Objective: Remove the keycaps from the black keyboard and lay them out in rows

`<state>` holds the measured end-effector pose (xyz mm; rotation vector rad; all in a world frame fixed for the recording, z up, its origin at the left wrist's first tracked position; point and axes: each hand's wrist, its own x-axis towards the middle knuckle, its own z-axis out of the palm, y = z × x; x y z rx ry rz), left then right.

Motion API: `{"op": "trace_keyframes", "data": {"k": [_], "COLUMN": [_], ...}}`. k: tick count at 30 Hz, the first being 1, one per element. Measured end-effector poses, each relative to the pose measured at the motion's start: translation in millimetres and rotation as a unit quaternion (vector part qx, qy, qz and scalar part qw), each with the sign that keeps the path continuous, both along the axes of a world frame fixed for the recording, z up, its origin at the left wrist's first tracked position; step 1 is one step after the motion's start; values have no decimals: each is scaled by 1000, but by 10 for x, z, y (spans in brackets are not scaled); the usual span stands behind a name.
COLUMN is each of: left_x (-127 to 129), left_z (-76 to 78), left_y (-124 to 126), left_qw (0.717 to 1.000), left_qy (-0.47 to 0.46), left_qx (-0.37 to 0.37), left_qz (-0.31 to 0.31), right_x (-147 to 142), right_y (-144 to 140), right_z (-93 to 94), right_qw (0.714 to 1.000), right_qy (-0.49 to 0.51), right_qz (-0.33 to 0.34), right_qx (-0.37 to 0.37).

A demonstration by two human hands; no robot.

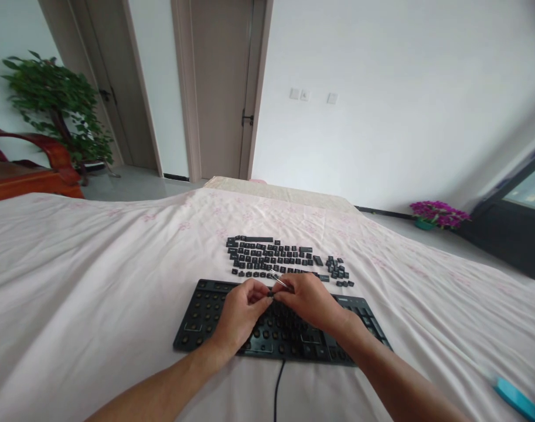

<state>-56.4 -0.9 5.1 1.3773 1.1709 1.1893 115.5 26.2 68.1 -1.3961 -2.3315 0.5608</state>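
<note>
Keyboard [279, 333] and loose keycaps [266, 260] share the pale cloth [135, 281]: the keyboard lies flat and crosswise, its cable [276, 390] leading out from the near edge, while the keycaps sit in rough rows just past the far edge. Both hands meet over the far side of the keyboard. The left hand [244, 308] has thumb and forefinger pinched on a small dark piece [271, 293], most likely a keycap; the right hand [310, 300] brings its fingertips to the same piece and also grips a thin metal tool [282, 282], its end poking towards the rows (tweezers or a wire puller, too fine to tell). The step in hand looks to be the handling of one cap at a time; the left part of the keyboard shows bare key seats [208, 305], so much of it appears stripped. Whether this cap is coming off or going on, I cannot tell. To my eye, the next move calls for a secure pinch and a steady left hand, with the tool held clear of the laid-out caps so their order survives.
</note>
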Motion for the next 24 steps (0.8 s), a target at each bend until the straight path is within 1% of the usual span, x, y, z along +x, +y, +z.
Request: {"op": "trace_keyframes", "data": {"k": [2,4,6,8,11,13,16,20,24], "left_x": [6,18,32,45,56,57,51,49,57], "left_z": [6,20,31,36,30,28,34,42,38], "left_y": [5,-2,-23,-50,-76,-80,-75,-65,-59], "left_qw": [1000,1000,999,995,987,982,975,968,963], "left_qy": [-8,1,35,82,142,169,198,227,243], "left_qx": [3,14,31,49,72,83,90,102,108], "left_qz": [7,16,16,-2,-27,-32,-34,-39,-42], "right_x": [40,122,230,330,410,411,376,337,325], "right_y": [98,308,610,942,1360,1546,1719,1860,1947], "right_z": [12,42,72,83,43,-15,-117,-228,-302], "right_qw": [1000,999,994,982,966,963,961,960,962], "right_qy": [-7,-14,-42,-79,-133,-147,-156,-164,-165], "right_qz": [4,-21,-88,-158,-217,-226,-227,-226,-219], "right_qx": [11,23,46,60,44,30,16,3,-3]}}
